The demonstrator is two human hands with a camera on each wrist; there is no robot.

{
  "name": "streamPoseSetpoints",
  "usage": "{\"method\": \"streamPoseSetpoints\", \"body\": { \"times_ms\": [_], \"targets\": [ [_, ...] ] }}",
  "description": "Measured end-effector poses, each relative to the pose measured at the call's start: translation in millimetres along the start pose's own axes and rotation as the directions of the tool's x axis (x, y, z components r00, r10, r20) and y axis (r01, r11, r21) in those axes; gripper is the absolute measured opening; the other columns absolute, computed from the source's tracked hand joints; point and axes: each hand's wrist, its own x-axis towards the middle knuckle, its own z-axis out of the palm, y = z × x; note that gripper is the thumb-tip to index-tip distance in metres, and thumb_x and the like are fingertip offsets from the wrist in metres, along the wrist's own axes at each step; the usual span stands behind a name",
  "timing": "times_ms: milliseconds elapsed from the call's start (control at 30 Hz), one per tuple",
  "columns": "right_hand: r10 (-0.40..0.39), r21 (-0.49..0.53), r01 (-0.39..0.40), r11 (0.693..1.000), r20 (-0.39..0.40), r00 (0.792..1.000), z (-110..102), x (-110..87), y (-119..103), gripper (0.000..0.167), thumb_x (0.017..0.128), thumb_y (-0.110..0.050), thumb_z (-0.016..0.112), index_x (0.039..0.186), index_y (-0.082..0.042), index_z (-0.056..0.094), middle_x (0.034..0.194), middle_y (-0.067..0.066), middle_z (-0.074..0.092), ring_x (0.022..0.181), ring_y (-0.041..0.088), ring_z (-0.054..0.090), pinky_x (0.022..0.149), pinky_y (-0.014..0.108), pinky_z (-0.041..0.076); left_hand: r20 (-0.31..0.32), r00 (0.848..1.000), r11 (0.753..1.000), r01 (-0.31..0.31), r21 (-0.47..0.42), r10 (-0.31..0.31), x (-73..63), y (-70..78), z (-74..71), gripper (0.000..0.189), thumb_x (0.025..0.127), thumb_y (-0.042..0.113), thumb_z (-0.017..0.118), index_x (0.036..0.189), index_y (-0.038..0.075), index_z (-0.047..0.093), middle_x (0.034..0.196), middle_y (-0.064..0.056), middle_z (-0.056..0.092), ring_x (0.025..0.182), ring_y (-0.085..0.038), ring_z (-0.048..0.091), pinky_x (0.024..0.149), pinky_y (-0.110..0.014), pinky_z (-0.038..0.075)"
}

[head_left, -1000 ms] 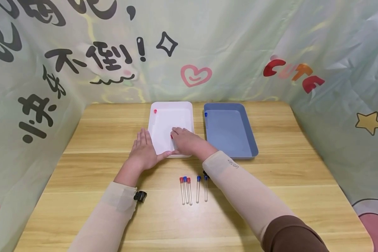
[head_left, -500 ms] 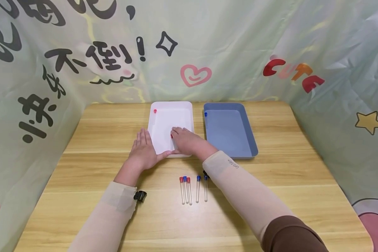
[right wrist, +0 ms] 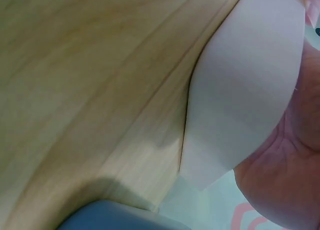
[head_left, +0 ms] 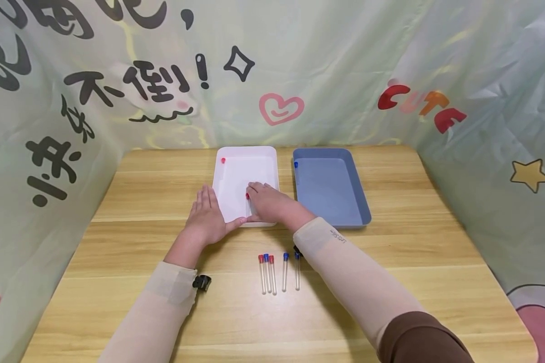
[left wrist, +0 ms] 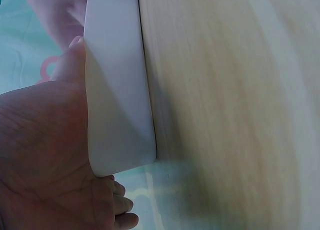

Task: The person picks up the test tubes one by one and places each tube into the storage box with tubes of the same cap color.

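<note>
In the head view my left hand [head_left: 206, 221] lies along the near left corner of the white tray [head_left: 236, 174], fingers straight, thumb stretched along its front rim. In the left wrist view its palm is beside the tray wall [left wrist: 117, 89]. My right hand [head_left: 272, 202] reaches over the tray's near right part and holds a clear test tube [head_left: 248, 206] with a red cap [head_left: 247, 196]. Its fingertips are at the cap and its thumb is low by the front rim, close to the left thumb. The hand hides part of the tube.
Several capped tubes [head_left: 273, 275], red and blue, lie in front of the trays. A red cap [head_left: 223, 161] shows in the white tray's far left corner. The blue-grey tray [head_left: 331, 201] stands to the right, with a blue cap [head_left: 296, 165] at its far left.
</note>
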Motion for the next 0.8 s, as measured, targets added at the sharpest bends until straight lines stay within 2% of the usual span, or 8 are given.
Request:
{"method": "streamPoseSetpoints", "body": {
  "times_ms": [300,800],
  "targets": [
    [0.010,0.029,-0.010,1.000,-0.029,1.000,-6.1,-10.1,0.3,0.104,0.101,-0.066,0.065,0.170,0.002,0.027,0.181,0.018,0.025,0.169,0.032,0.025,0.140,0.045,0.021,-0.001,1.000,1.000,-0.003,0.010,0.003,-0.9,-1.3,0.8,0.132,0.100,0.084,0.044,0.164,-0.016,-0.015,0.175,-0.037,-0.019,0.168,-0.053,-0.009,0.138,-0.064,0.009],
    [0.029,0.104,-0.021,0.994,-0.078,0.997,-9.6,-31.5,2.5,0.103,0.102,-0.068,0.061,0.170,0.002,0.027,0.181,0.019,0.023,0.170,0.035,0.024,0.140,0.047,0.020,0.003,1.000,1.000,-0.001,-0.002,0.001,-1.8,0.3,-0.5,0.135,0.098,0.086,0.043,0.164,-0.015,-0.016,0.175,-0.036,-0.021,0.168,-0.053,-0.010,0.138,-0.062,0.008]
  ]
}}
